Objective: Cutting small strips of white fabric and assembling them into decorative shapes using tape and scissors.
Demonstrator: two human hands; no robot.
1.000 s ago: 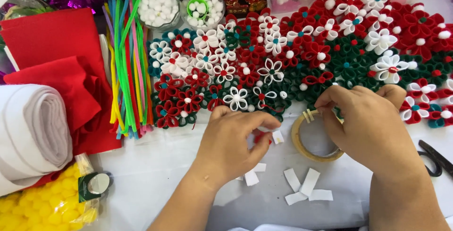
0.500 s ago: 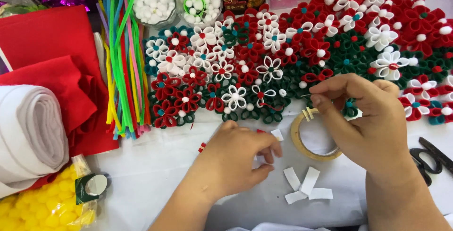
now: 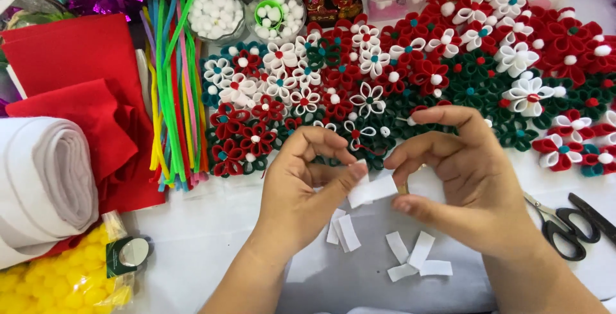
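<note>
Head view. Left hand (image 3: 301, 189) sits at centre frame, thumb and forefinger pinched shut on one end of a small white strip (image 3: 373, 189). Right hand (image 3: 465, 182), centre right, has its fingers (image 3: 423, 150) curled toward the strip's other end; whether they actually grip it cannot be told, as the contact is hidden. The strip is raised off the white surface (image 3: 212, 237), between the two hands.

Below the hands, lower centre: loose white strips (image 3: 417, 257) lie flat on the surface, well apart from the held one. Black-handled scissors (image 3: 571, 224) lie at the right edge, just beside the right wrist.

Upper half of frame: a dense spread of red, white and green fabric flowers (image 3: 410, 76). Upper left: a bundle of coloured pipe cleaners (image 3: 172, 96), beside red felt sheets (image 3: 77, 83). Left edge: a white felt roll (image 3: 42, 182). Lower left corner: a bag of yellow pompoms (image 3: 58, 279). Top centre: two clear bowls of white pompoms (image 3: 215, 9).
</note>
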